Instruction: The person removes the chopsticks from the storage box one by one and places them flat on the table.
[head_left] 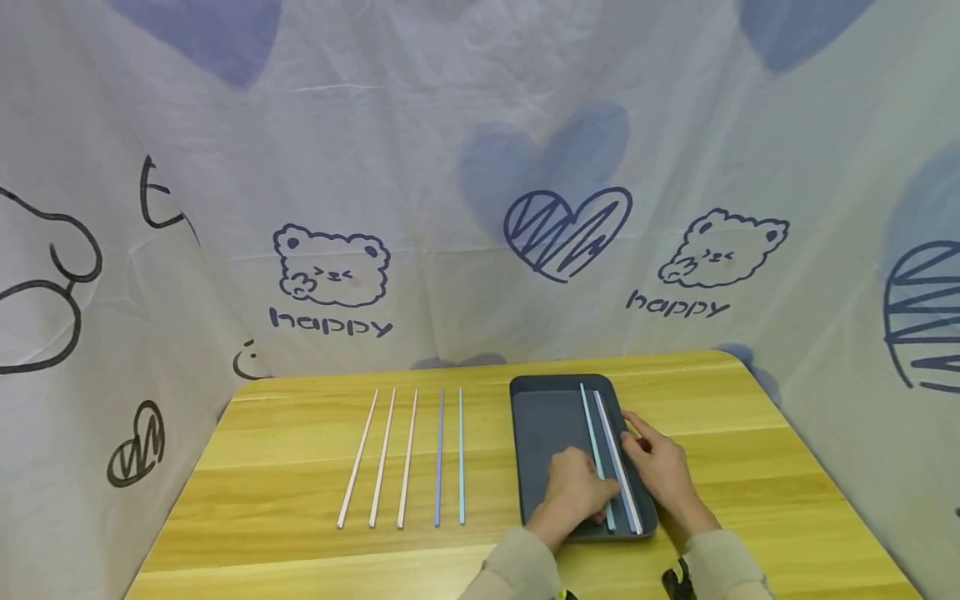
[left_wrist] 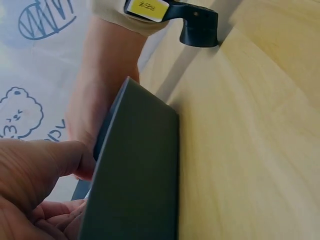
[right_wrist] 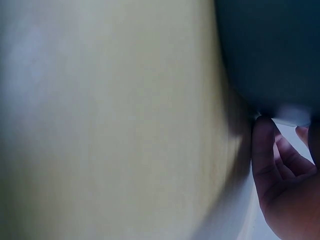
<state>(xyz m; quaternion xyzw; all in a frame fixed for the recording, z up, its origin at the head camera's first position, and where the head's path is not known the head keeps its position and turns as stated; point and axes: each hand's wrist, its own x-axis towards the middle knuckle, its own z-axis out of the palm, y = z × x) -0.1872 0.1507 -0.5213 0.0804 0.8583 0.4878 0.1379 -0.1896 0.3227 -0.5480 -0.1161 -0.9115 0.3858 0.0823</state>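
In the head view, a dark grey tray (head_left: 542, 417) holds a light blue chopstick (head_left: 589, 421), with a white chopstick (head_left: 627, 496) and a blue one lying close together to its right. My left hand (head_left: 573, 487) reaches over the tray's near part and pinches the light blue chopstick near its thicker end; the fingertips are partly hidden. My right hand (head_left: 663, 471) grips the tray's right rim, thumb and fingers about the wall. In the left wrist view, the tray's outer wall (left_wrist: 135, 165) hides what lies between thumb and fingers. The right wrist view shows fingers (right_wrist: 264, 150) against the tray's outside.
Left of the tray on the wooden table (head_left: 277, 467) lie several separate chopsticks, side by side: pinkish white ones (head_left: 382, 458), a blue one (head_left: 439, 458) and a light blue one (head_left: 461, 458). A printed cloth (head_left: 442, 308) hangs behind and beside the table.
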